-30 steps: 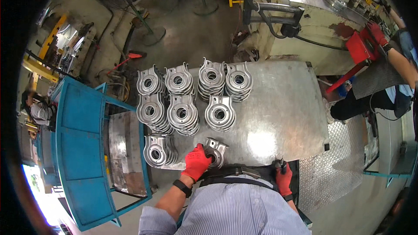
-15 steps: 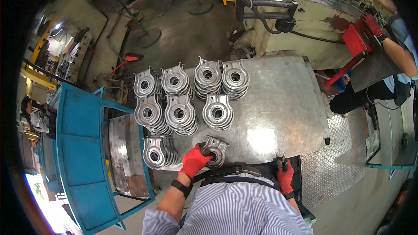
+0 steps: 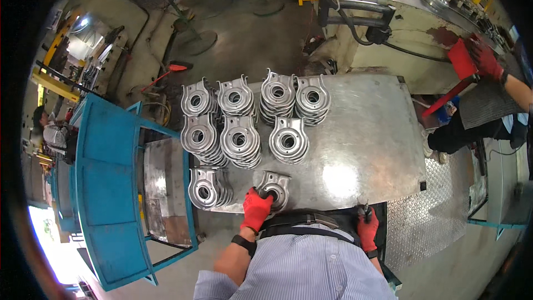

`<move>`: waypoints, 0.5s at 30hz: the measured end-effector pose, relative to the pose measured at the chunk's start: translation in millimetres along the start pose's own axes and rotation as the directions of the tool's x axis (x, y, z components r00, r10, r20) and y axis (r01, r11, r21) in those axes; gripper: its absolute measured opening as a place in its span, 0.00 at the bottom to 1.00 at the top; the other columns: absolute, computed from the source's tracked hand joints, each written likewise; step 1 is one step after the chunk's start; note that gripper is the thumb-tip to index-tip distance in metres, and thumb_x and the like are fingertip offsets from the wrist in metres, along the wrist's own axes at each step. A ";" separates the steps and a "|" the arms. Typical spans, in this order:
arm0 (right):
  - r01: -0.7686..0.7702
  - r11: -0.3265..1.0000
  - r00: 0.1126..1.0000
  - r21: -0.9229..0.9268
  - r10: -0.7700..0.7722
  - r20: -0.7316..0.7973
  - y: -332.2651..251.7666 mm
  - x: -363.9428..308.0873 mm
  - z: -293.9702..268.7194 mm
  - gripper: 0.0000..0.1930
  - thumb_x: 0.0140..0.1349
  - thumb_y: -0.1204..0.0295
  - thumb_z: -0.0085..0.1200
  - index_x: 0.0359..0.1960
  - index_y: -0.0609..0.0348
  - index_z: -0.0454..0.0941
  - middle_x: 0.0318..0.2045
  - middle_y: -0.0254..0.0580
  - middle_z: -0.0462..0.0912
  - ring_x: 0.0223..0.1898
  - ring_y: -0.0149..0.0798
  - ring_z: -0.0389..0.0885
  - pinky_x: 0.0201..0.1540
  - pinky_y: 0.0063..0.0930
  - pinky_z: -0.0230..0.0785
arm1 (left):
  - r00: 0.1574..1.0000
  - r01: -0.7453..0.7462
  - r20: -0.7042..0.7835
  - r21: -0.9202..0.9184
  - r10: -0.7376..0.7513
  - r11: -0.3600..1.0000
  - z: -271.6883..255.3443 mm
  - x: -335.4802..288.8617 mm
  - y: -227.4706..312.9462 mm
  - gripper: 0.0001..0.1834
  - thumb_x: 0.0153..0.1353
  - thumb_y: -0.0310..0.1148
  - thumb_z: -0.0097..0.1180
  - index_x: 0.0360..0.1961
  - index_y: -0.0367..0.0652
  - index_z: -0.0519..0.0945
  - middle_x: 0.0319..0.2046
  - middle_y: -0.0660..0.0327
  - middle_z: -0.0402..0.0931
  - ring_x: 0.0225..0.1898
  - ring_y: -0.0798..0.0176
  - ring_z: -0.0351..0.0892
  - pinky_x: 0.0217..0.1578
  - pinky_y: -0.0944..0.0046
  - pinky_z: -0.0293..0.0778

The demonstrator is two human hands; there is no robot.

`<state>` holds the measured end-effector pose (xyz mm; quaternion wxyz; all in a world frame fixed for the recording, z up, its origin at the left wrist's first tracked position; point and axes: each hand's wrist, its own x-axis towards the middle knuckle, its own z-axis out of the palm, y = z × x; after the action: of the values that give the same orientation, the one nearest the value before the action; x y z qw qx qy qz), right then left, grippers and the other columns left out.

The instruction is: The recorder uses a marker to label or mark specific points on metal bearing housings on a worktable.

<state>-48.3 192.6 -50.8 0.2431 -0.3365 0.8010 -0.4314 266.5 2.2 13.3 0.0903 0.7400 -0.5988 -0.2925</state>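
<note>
At the table's near edge, my left hand (image 3: 257, 208) in a red glove is closed on a stamped metal bracket (image 3: 277, 181) with a round central hole. Its fingers reach to the hole, and the bracket stays by the table. My right hand (image 3: 368, 232), also red-gloved, grips a small dark tool (image 3: 365, 210) with a thin tip, near the table's front edge to the right. What kind of tool it is I cannot make out. Left of my left hand leans a row of like brackets (image 3: 204, 190). Beyond stand several stacks of brackets (image 3: 240, 139).
The metal table (image 3: 366, 128) extends to the right. A blue metal frame (image 3: 108, 166) stands at left. At right, a co-worker's red-gloved hand (image 3: 485, 58) is beside a red box-like piece (image 3: 462, 60). A jointed machine arm (image 3: 358, 14) hangs beyond the table.
The whole scene has shifted slightly right in view. My left hand still holds the bracket and my right hand the tool. The co-worker's arm has lowered and moved.
</note>
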 end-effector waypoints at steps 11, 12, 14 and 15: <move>0.015 0.996 0.999 -0.085 -0.010 0.051 -20.1 10.4 -1.3 0.09 0.59 0.74 0.54 0.41 0.61 0.76 0.34 0.45 0.82 0.36 0.34 0.80 0.40 0.28 0.70 | 0.974 0.198 -0.093 -0.113 -0.208 0.974 -24.5 -7.1 -39.6 0.40 0.47 0.51 0.62 0.51 0.26 0.68 0.45 0.36 0.73 0.49 0.39 0.72 0.50 0.50 0.68; 0.015 0.995 0.998 -0.095 -0.010 0.055 -21.1 11.0 -1.0 0.09 0.59 0.73 0.55 0.41 0.60 0.76 0.34 0.45 0.82 0.36 0.34 0.80 0.40 0.28 0.70 | 0.971 0.190 -0.123 -0.124 -0.205 0.974 -24.7 -9.0 -37.8 0.41 0.48 0.51 0.62 0.52 0.25 0.67 0.45 0.36 0.73 0.50 0.40 0.72 0.50 0.51 0.67; 0.030 0.998 0.997 -0.064 -0.026 0.067 -22.6 10.1 3.4 0.11 0.59 0.72 0.56 0.42 0.60 0.76 0.34 0.46 0.82 0.36 0.36 0.81 0.40 0.28 0.70 | 0.963 0.199 -0.137 -0.218 -0.232 0.955 -30.9 -15.3 -36.0 0.42 0.49 0.51 0.62 0.54 0.25 0.65 0.47 0.36 0.72 0.51 0.41 0.71 0.52 0.52 0.66; 0.029 0.998 0.998 -0.047 -0.026 0.061 -19.9 11.2 1.9 0.11 0.59 0.71 0.56 0.42 0.60 0.76 0.35 0.47 0.82 0.36 0.37 0.81 0.40 0.29 0.70 | 0.963 0.205 -0.106 -0.297 -0.246 0.933 -38.9 -19.3 -20.8 0.43 0.49 0.50 0.63 0.55 0.25 0.65 0.48 0.36 0.71 0.52 0.41 0.71 0.53 0.52 0.66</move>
<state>-47.8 175.2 -35.8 0.2530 -0.3661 0.7986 -0.4052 302.8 17.5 41.1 0.2032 0.8023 -0.4538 -0.3303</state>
